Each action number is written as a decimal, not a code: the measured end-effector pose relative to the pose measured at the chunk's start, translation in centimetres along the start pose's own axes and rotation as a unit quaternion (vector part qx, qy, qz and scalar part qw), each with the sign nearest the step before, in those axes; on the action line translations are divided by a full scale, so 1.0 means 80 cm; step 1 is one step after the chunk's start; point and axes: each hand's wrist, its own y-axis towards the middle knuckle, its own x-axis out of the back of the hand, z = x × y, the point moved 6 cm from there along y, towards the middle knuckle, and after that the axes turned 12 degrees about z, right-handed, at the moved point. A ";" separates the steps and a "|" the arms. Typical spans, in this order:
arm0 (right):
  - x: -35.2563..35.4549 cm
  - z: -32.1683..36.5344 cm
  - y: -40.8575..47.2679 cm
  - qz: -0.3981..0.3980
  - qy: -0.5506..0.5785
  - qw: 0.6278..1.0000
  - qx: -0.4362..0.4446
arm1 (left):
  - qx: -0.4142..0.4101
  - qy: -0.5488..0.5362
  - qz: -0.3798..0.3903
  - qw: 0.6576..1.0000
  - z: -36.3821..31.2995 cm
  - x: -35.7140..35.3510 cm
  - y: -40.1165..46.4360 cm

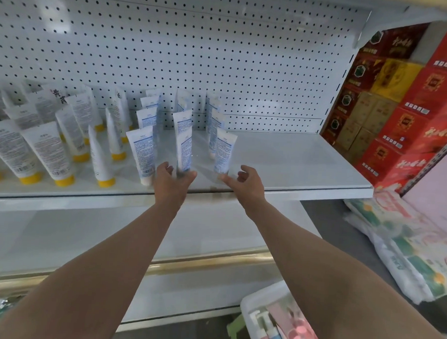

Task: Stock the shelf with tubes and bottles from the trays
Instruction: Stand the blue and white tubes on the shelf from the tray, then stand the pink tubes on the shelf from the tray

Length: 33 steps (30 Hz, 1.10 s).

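White tubes with blue print stand cap-down in three rows on the white shelf (294,159). My left hand (172,178) is closed around the base of the front tube of the middle row (184,142). My right hand (245,179) sits just right of the front tube of the right row (223,154), fingers spread, fingertips at or near its cap, holding nothing. A further front tube (142,153) stands left of my left hand. A white tray (252,306) at the bottom right holds bottles and pink packs.
Yellow-capped white tubes (51,151) fill the shelf's left part. The right part of the shelf is bare. A pegboard back panel (222,54) rises behind. Red and brown cartons (399,100) are stacked at right; wrapped packs (406,244) lie on the floor.
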 end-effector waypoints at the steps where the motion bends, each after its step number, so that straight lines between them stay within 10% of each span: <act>1: 0.009 -0.004 -0.004 -0.004 0.008 1.000 -0.003 | 0.006 -0.014 -0.020 1.000 0.000 -0.002 -0.006; 7: 0.083 -0.029 -0.031 -0.027 0.024 0.999 -0.027 | 0.031 -0.027 -0.163 0.986 -0.004 -0.038 -0.072; 17: 0.209 -0.094 -0.059 -0.008 0.091 0.991 -0.100 | 0.161 -0.284 0.063 0.943 0.010 -0.235 -0.140; 33: 0.328 -0.294 -0.093 0.010 0.074 0.961 -0.266 | 0.302 -0.225 0.106 0.920 0.139 -0.407 -0.216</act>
